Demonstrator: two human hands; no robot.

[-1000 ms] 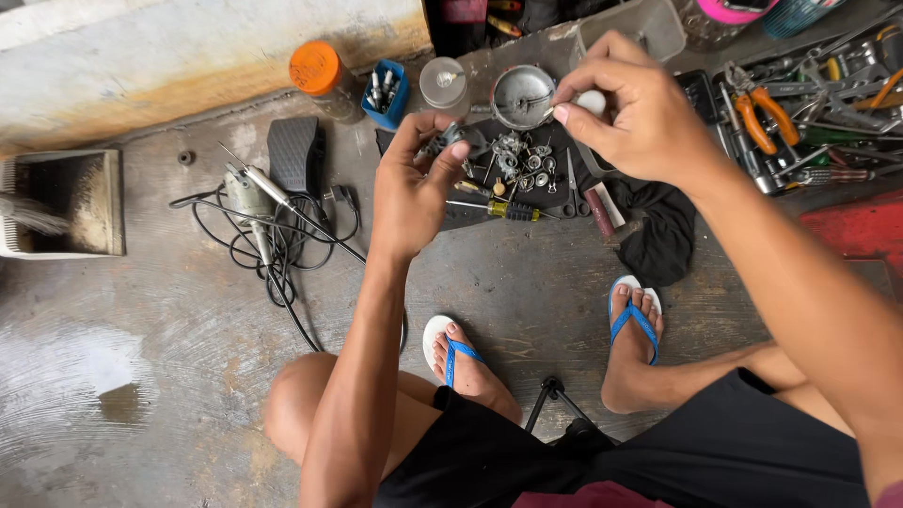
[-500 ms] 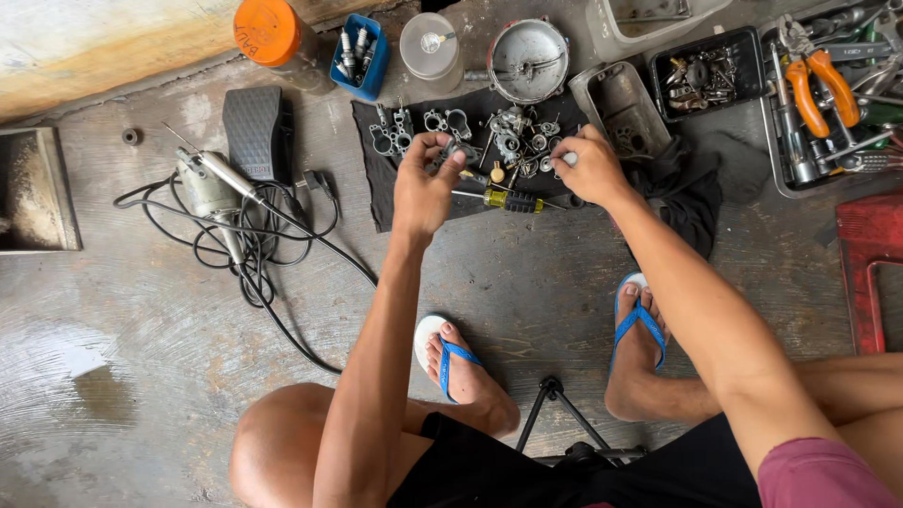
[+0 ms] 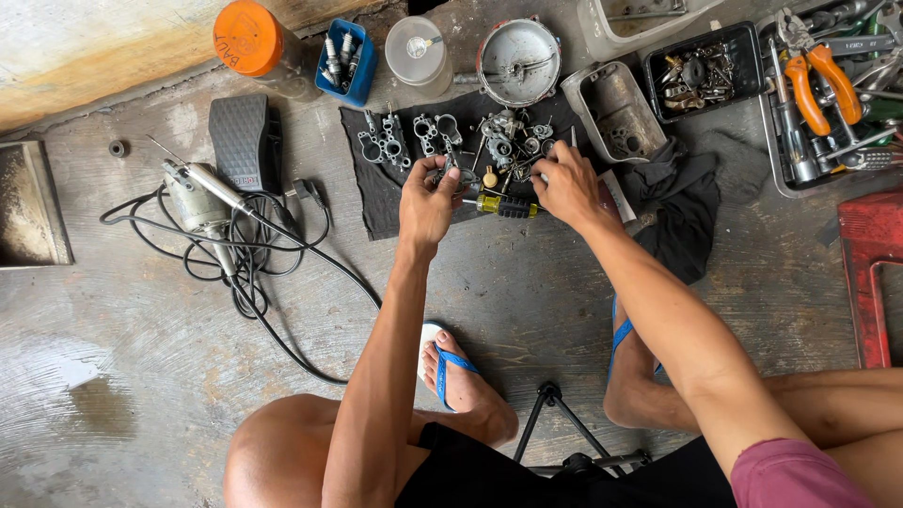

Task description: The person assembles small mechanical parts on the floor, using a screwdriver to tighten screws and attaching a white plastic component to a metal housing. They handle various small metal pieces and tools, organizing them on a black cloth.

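Note:
My left hand [image 3: 428,198] pinches a small metal part over a black cloth [image 3: 381,193] spread on the concrete floor. My right hand [image 3: 564,183] reaches down among several small metal engine parts [image 3: 503,132] on that cloth, fingertips on one of them; whether it grips it is unclear. A yellow-handled screwdriver [image 3: 503,205] lies between my two hands. A round metal bowl [image 3: 519,61] and a grey metal housing [image 3: 616,108] sit just beyond the parts.
A corded rotary tool [image 3: 202,198] with tangled cable and a black foot pedal [image 3: 243,141] lie at left. An orange-lidded jar [image 3: 249,39], a blue box of spark plugs [image 3: 340,58], a black parts tray [image 3: 705,71] and a tool tray with orange pliers [image 3: 818,80] line the back.
Both hands have come down from raised in front of me to the cloth. The right hand, which held a small part up, now reaches into the parts.

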